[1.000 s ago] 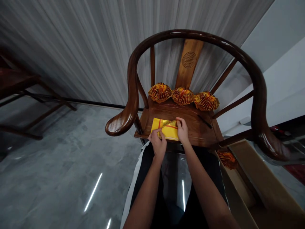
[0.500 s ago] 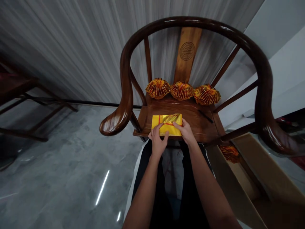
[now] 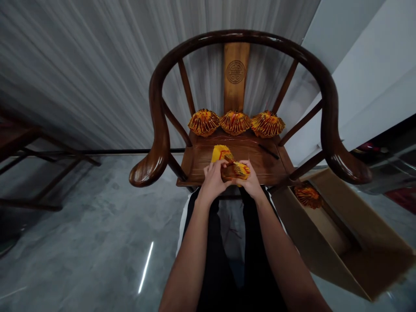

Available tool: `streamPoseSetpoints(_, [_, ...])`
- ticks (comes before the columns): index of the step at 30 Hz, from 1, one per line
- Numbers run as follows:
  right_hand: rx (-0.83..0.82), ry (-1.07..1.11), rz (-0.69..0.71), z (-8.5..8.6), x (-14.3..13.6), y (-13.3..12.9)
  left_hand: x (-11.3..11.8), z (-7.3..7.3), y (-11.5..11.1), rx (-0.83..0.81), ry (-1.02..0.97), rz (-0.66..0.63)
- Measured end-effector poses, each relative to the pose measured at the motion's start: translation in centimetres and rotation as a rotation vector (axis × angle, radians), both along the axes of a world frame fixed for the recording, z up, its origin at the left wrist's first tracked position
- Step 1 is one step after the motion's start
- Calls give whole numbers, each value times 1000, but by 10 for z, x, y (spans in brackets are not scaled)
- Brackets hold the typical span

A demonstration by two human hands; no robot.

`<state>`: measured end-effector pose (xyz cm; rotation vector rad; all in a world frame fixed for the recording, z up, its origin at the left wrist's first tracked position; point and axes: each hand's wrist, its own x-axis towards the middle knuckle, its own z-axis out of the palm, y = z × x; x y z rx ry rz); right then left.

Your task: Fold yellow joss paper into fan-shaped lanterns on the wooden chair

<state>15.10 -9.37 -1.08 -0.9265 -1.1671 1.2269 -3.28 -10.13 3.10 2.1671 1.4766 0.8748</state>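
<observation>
Between my hands is a stack of yellow paper point(image 3: 222, 151) with red and gold print, bent and fanned at its right part, over the front of the wooden chair seat point(image 3: 201, 167). My left hand point(image 3: 212, 180) grips its left and middle part, fingers curled. My right hand point(image 3: 252, 181) holds the fanned right end, thumb below and fingers behind. Three pleated gold-and-orange paper bundles stand in a row at the back of the seat: left point(image 3: 203, 123), middle point(image 3: 235, 123) and right point(image 3: 267, 124). A thin dark stick point(image 3: 268, 151) lies on the seat's right side.
The chair's curved armrest point(image 3: 242, 35) surrounds the seat. An open cardboard box point(image 3: 312, 236) stands on the floor at right, with another pleated bundle point(image 3: 308, 195) inside. At far left is another piece of dark wooden furniture point(image 3: 19, 138). A striped wall rises behind.
The yellow paper was flat between my hands; now it is bent and its sheets fan out. My fingers have curled further round it. The view has shifted, showing more of the box.
</observation>
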Motion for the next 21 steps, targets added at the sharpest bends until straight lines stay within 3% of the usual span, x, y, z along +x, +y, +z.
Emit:
streamPoseSetpoints(6, [157, -154, 71, -9, -5, -6, 10, -5, 8, 12, 8, -129])
streamPoseSetpoints(13, [379, -497, -129, -7, -8, -21, 15, -11, 4, 109, -87, -157])
streamPoseSetpoints(17, [428, -477, -207, -2, -8, -24, 13, -15, -2, 144, -106, -85])
streamPoseSetpoints(21, [314, -332, -253, -7, -13, -34, 9, -19, -2, 115, -217, 90])
